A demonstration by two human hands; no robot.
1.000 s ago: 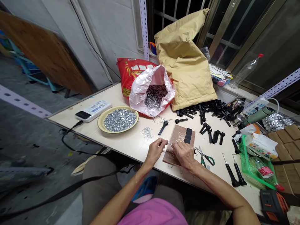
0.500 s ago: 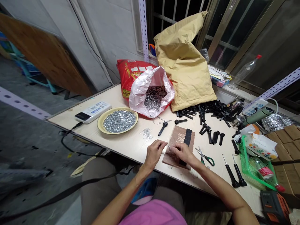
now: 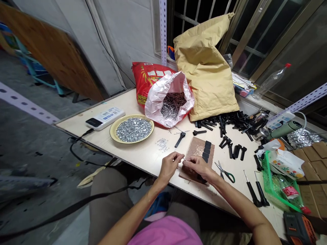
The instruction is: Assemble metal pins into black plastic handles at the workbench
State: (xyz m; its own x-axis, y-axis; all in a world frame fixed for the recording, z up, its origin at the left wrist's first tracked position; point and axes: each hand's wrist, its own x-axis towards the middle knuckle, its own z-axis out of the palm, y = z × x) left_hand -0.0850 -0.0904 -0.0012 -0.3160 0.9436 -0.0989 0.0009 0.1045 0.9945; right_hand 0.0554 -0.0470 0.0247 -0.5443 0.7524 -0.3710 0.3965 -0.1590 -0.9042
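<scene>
Over the near edge of the table my left hand (image 3: 170,165) and my right hand (image 3: 198,166) face each other, fingertips pinched. Between them runs a thin metal pin (image 3: 185,159), its ends hidden in my fingers. Beneath my right hand lies a brown board (image 3: 192,147) with pale specks and a row of black pads (image 3: 207,148). Just beyond my left hand is a black-handled tool (image 3: 180,139) with a thin metal shaft. Small shiny washer-like pieces (image 3: 162,145) are scattered to its left.
A yellow dish (image 3: 114,136) of shiny pieces stands left, beside a white power bank (image 3: 105,119). Behind are an open red bag (image 3: 143,80) of nail-like pins and a big tan sack (image 3: 212,85). Scissors (image 3: 231,177), black handles (image 3: 237,150) and a green basket (image 3: 268,180) are at right.
The view has shifted slightly, so the table's things sit a little further right. Both hands stay pinched at the pin, which tilts somewhat differently between them.
</scene>
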